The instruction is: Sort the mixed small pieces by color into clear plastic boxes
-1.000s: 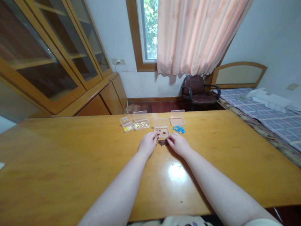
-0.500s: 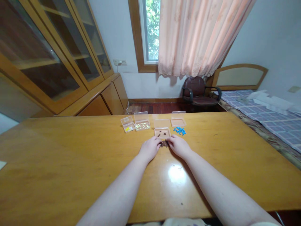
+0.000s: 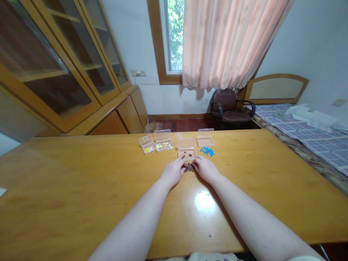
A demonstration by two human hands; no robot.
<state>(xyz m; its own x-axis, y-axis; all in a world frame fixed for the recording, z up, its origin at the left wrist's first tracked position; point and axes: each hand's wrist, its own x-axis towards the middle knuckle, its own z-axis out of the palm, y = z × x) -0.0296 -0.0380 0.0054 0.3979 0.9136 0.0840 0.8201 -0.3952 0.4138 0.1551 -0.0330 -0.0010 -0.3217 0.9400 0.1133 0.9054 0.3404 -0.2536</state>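
My left hand (image 3: pixel 172 172) and my right hand (image 3: pixel 205 168) rest on the wooden table (image 3: pixel 81 188), fingertips meeting at a small heap of brown pieces (image 3: pixel 189 167). Both hands have fingers curled in on the heap; what each one grips is too small to make out. Just beyond the heap stands an open clear box (image 3: pixel 187 153) with a few brown pieces inside.
Three more clear boxes stand in the row: one with yellow pieces (image 3: pixel 147 145), one with pale pieces (image 3: pixel 163 141), one empty-looking (image 3: pixel 206 139). Loose blue pieces (image 3: pixel 207 151) lie right of the middle box. A chair (image 3: pixel 230 105) and bed (image 3: pixel 312 134) lie beyond.
My left hand drew back from the open box to the brown heap, and both hands closed in around it.
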